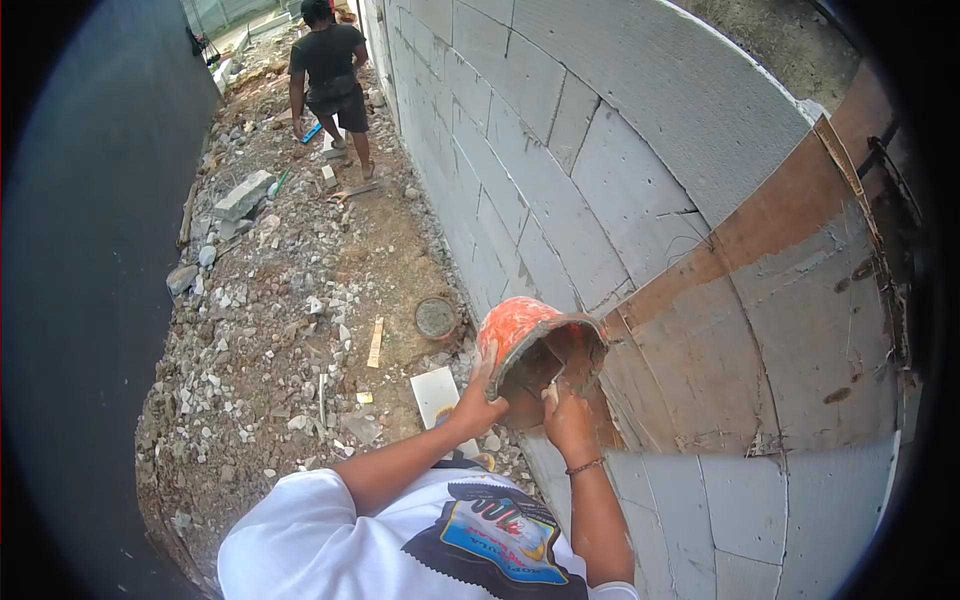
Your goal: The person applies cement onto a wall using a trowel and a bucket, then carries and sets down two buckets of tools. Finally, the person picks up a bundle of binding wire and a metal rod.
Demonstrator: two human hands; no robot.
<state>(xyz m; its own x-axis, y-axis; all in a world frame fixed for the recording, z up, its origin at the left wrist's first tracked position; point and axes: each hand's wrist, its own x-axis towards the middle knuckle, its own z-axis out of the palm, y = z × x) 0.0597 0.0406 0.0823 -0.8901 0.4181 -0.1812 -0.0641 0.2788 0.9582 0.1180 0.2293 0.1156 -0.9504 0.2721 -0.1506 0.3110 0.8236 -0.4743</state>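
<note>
An orange bucket (512,318), its rim crusted with grey mortar, is tilted with its mouth toward me against the block wall. My left hand (482,398) is closed on the left side of its rim. At the bucket's mouth, my right hand (568,416) is closed round the handle of what looks like a trowel (572,362). The tool's blade reaches inside the bucket and is partly lost in shadow. How much mortar lies within is hard to make out.
The grey block wall (540,190) rises on my right, with a mortar-stained brown board (760,330) against it. Rubble (270,330) covers the ground. A round container of grey mix (436,318) and a white tile (434,394) lie below. A person (330,75) is farther off; a dark wall (90,250) bounds the left.
</note>
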